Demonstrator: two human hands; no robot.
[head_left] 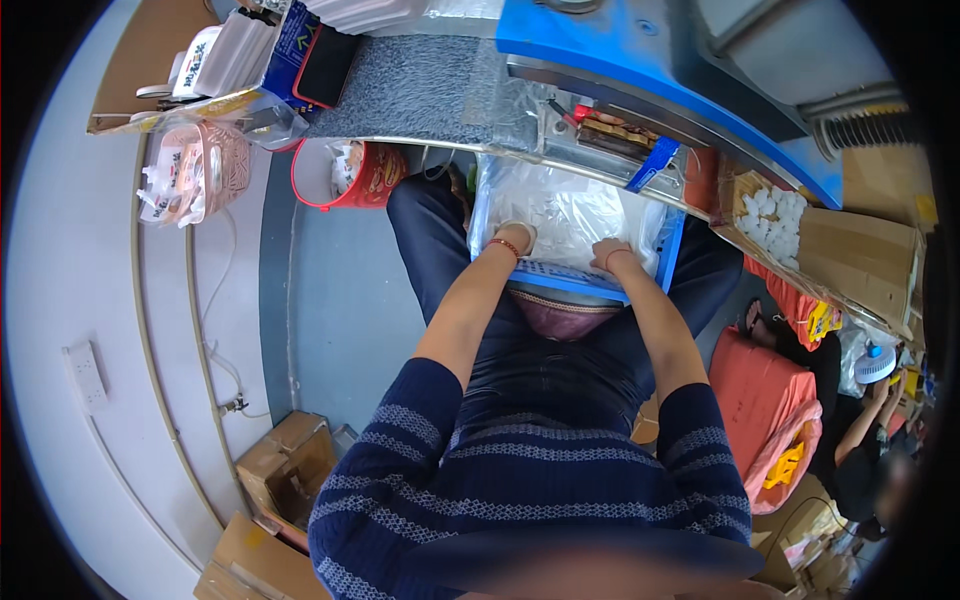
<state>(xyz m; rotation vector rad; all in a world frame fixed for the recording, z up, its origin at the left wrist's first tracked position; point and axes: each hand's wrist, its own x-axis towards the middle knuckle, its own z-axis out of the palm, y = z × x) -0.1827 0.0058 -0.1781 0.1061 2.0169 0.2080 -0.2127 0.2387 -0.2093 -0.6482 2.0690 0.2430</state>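
The light is bright, the clear plastic shows white glare, and straight lines bend near the dark rim.

A white wall bears a socket; grey floor adjoins.

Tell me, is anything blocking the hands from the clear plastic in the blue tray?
Nothing visible blocks them: the left hand and right hand reach over the near wall of the blue tray, right to the clear plastic.

A navy knit sweater with grey patterned stripes filled the lower centre, below dark trousers; a red bracelet and thinner red band sat higher.
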